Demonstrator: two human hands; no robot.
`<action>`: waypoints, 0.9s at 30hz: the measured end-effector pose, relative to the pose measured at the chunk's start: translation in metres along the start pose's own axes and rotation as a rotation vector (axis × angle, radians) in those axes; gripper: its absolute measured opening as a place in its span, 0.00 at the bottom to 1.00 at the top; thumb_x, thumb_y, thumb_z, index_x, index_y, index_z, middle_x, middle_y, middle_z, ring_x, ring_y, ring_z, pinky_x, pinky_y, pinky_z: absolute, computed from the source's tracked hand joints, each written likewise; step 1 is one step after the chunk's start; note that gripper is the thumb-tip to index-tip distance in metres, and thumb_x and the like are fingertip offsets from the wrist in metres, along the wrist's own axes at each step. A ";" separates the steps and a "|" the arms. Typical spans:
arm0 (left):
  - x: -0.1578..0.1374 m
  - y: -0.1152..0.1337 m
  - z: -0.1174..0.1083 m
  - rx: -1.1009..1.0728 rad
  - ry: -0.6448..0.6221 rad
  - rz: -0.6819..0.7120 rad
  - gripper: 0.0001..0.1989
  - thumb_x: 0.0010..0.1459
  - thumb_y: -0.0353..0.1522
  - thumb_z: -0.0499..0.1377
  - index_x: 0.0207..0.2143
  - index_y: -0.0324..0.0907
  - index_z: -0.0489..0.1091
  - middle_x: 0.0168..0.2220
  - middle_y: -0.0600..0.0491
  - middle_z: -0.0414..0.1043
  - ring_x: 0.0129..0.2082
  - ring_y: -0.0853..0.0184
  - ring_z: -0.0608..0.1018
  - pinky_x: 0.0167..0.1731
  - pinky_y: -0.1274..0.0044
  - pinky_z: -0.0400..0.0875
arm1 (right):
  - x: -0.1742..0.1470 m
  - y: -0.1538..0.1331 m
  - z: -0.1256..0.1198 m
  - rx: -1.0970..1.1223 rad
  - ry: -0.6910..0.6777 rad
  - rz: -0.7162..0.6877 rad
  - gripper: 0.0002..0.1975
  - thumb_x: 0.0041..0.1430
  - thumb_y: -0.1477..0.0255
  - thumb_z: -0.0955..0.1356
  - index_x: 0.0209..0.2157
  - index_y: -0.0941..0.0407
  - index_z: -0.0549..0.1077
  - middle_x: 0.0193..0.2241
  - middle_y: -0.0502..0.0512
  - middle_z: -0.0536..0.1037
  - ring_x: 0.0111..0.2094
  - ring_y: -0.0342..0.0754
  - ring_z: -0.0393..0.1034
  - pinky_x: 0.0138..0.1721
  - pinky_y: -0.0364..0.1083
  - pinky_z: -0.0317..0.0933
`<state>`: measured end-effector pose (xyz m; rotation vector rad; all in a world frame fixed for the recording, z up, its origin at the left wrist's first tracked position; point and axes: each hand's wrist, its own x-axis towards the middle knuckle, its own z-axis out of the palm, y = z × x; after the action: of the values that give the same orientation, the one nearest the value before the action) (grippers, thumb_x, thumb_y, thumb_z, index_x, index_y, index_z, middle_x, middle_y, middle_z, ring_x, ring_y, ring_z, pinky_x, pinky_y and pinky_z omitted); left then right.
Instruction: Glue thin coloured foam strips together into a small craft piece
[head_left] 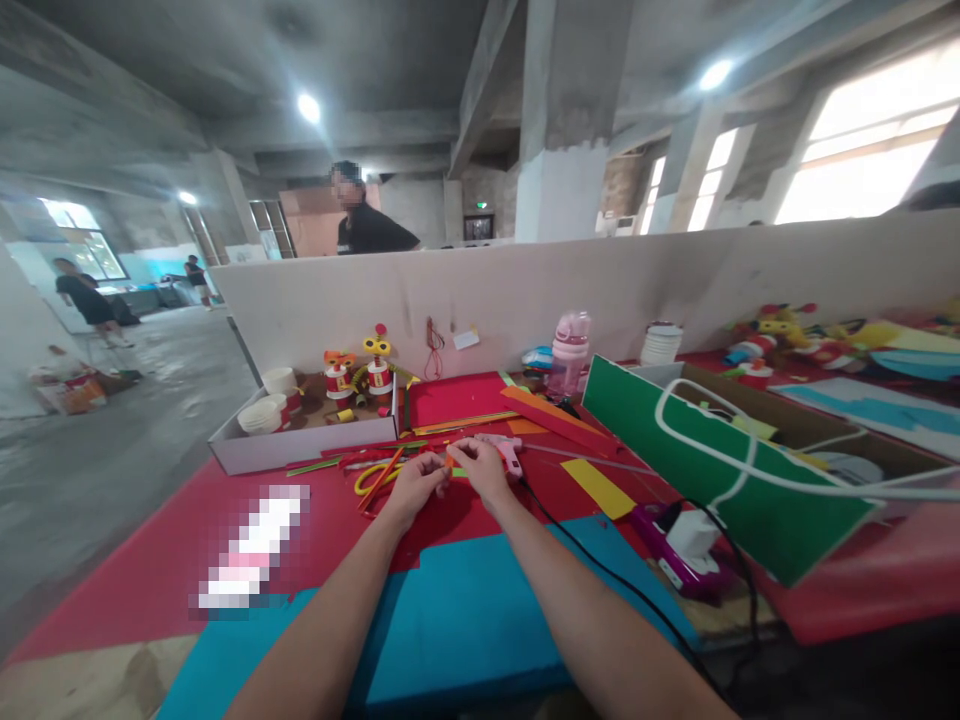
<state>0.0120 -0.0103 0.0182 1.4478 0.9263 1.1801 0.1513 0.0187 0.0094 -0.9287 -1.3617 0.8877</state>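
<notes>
The left hand [420, 482] and the right hand [484, 468] are meeting above the red tabletop [165, 535], their fingertips closing on a small orange piece [451, 459]. Both are pinching it from opposite sides — the fingers are hiding most of it, so its exact shape is hard to make out. The piece is sitting between the two hands, beyond the far edge of a blue sheet [457, 610] over which the forearms are reaching.

A pink glue gun [512, 456] is lying just beside the right hand, and a black cord [577, 545] is trailing from near it toward the lower right. Yellow-handled scissors [369, 481] are resting near the left hand. A yellow strip [598, 487] is lying flat to the right, near a purple power strip [686, 560] that is holding a white plug [693, 533].

Farther back, a shallow white box [307, 447] is holding white cups [264, 415] and two figures [377, 375] with yellow and orange heads. A pink bottle [570, 355] is standing by the pale partition [480, 290] — behind which a person in a dark top [371, 230] is showing.
</notes>
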 end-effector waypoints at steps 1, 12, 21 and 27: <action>0.000 0.000 0.000 0.000 -0.006 -0.007 0.12 0.46 0.38 0.64 0.25 0.39 0.67 0.18 0.57 0.67 0.17 0.74 0.67 0.22 0.80 0.60 | 0.002 0.001 -0.002 0.007 0.032 0.002 0.15 0.48 0.58 0.68 0.24 0.56 0.73 0.24 0.52 0.76 0.29 0.48 0.68 0.34 0.46 0.61; 0.005 -0.010 -0.007 -0.089 0.165 0.016 0.13 0.46 0.38 0.65 0.27 0.39 0.68 0.19 0.58 0.67 0.17 0.75 0.67 0.21 0.81 0.59 | -0.001 0.003 0.002 0.088 0.000 0.108 0.20 0.48 0.50 0.68 0.24 0.55 0.70 0.21 0.49 0.70 0.24 0.45 0.64 0.28 0.44 0.58; 0.003 -0.008 -0.003 -0.061 0.101 -0.006 0.14 0.46 0.39 0.66 0.27 0.39 0.67 0.18 0.58 0.68 0.17 0.74 0.68 0.23 0.80 0.61 | 0.002 0.007 0.001 0.057 0.016 0.037 0.18 0.45 0.54 0.70 0.24 0.54 0.68 0.22 0.49 0.71 0.27 0.46 0.65 0.32 0.44 0.60; 0.005 -0.008 -0.005 -0.069 0.184 0.020 0.14 0.45 0.40 0.66 0.27 0.40 0.67 0.18 0.59 0.67 0.17 0.74 0.67 0.22 0.81 0.60 | -0.002 0.003 0.003 0.105 -0.049 0.188 0.22 0.50 0.48 0.66 0.22 0.54 0.65 0.18 0.47 0.68 0.21 0.44 0.63 0.24 0.43 0.56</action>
<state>0.0081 -0.0031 0.0112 1.3120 0.9875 1.3646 0.1487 0.0184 0.0061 -0.9701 -1.2705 1.1206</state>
